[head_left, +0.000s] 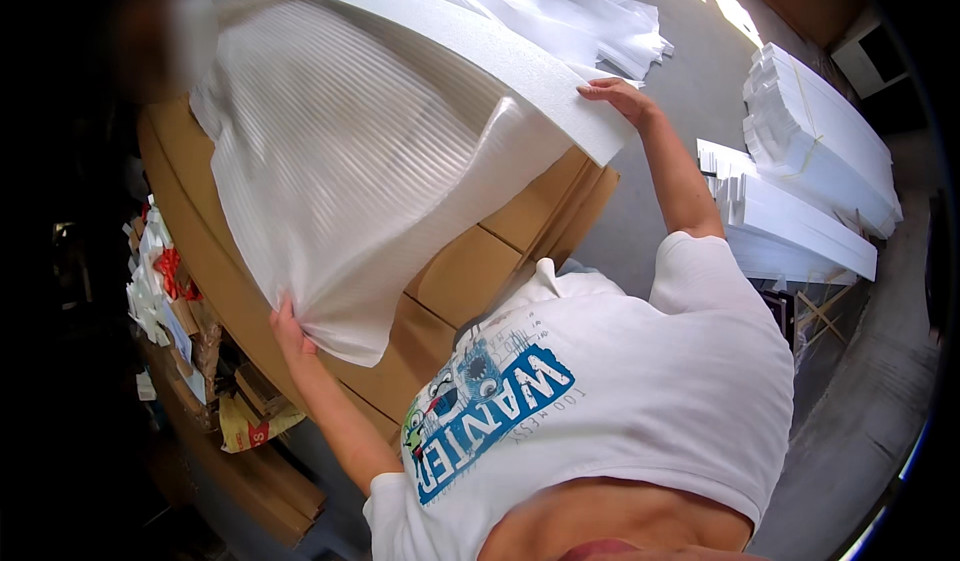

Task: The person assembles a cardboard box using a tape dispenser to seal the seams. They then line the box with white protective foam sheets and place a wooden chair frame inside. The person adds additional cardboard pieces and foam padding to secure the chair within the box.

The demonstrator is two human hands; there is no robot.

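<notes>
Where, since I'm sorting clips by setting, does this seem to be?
Likely a warehouse or workshop packing area: brown cardboard, a ribbed white sheet, and strapped white panels at right.

A tied white stack [825, 151] lies right, a yellow bag [240, 425] lower left.

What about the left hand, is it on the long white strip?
No, the left hand grips the near edge of the ribbed white sheet, while the right hand is on the strip.
</notes>
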